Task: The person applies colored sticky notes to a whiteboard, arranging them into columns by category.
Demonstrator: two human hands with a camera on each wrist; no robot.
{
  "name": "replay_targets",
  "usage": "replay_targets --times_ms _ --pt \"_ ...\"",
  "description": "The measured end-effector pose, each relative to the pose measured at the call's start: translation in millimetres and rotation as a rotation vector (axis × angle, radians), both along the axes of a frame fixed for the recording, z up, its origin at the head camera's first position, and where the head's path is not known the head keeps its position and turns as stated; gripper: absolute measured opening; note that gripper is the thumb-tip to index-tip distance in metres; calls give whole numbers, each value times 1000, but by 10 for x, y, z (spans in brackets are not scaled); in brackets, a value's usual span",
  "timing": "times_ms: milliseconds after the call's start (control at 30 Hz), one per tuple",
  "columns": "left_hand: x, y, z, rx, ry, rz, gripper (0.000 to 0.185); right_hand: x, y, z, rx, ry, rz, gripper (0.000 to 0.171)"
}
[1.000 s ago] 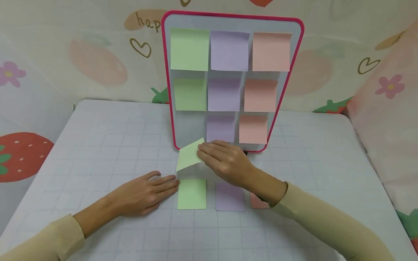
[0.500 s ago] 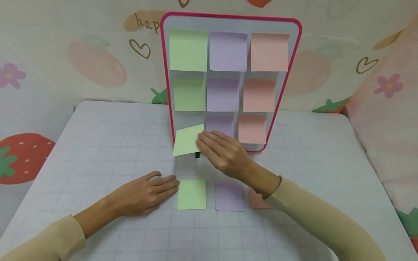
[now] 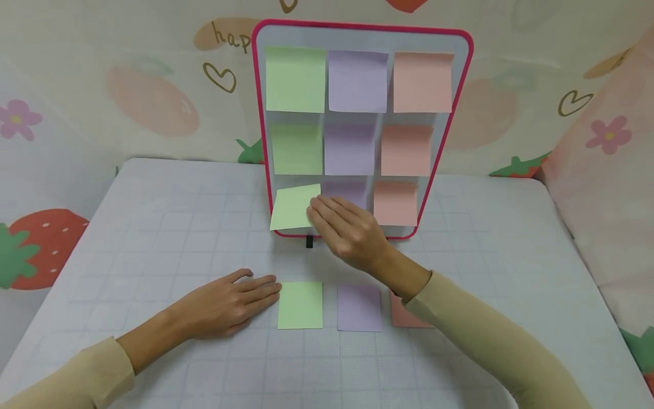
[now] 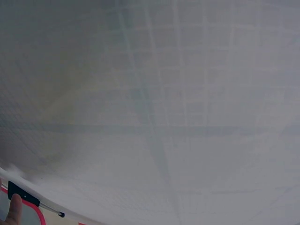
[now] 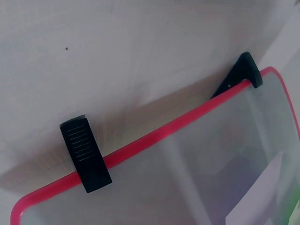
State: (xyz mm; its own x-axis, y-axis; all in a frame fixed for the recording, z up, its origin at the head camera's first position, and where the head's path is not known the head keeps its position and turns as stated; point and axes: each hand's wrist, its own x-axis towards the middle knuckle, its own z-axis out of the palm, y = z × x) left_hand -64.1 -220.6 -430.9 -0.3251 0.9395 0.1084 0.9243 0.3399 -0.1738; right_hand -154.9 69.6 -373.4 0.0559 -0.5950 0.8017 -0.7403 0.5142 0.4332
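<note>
My right hand (image 3: 349, 233) pinches a pale green sticky note (image 3: 293, 209) by its right edge. The note is slightly tilted, in front of the lower left corner of a pink-rimmed whiteboard (image 3: 352, 37); whether it touches the board I cannot tell. Several green, purple and pink notes hang on the board in rows. My fingers partly cover the lowest purple note (image 3: 343, 190). On the table my left hand (image 3: 227, 304) rests palm down, fingertips at the left edge of another green sticky note (image 3: 300, 305). The right wrist view shows the whiteboard's rim (image 5: 164, 133).
A purple note (image 3: 359, 308) and a pink note (image 3: 401, 315), partly under my right sleeve, lie on the gridded white tabletop (image 3: 204, 375). Black feet (image 5: 86, 154) hold the board's lower edge. Fruit-printed cloth (image 3: 153, 34) hangs behind and at both sides.
My right hand has raised the green note from below the board's lower edge to its lower left corner, and the note has become more level. The left hand stays in place.
</note>
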Motion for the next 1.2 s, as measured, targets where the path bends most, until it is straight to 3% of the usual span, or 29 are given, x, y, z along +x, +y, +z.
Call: replay_targets --times_ms 67,233,400,600,1200 --pt "3 -2 3 -3 -6 3 43 -17 -10 -10 -3 5 2 12" --pt "5 2 1 -8 -17 11 51 -58 -23 -43 -1 14 -14 11" --pt "3 1 -6 -3 -5 6 42 -85 -22 -79 17 5 -30 12" --pt "3 6 -16 8 13 0 61 -87 -29 -111 42 -7 -45 12" --pt "7 9 -15 31 -3 7 58 -85 -37 -198 88 -101 -101 15"
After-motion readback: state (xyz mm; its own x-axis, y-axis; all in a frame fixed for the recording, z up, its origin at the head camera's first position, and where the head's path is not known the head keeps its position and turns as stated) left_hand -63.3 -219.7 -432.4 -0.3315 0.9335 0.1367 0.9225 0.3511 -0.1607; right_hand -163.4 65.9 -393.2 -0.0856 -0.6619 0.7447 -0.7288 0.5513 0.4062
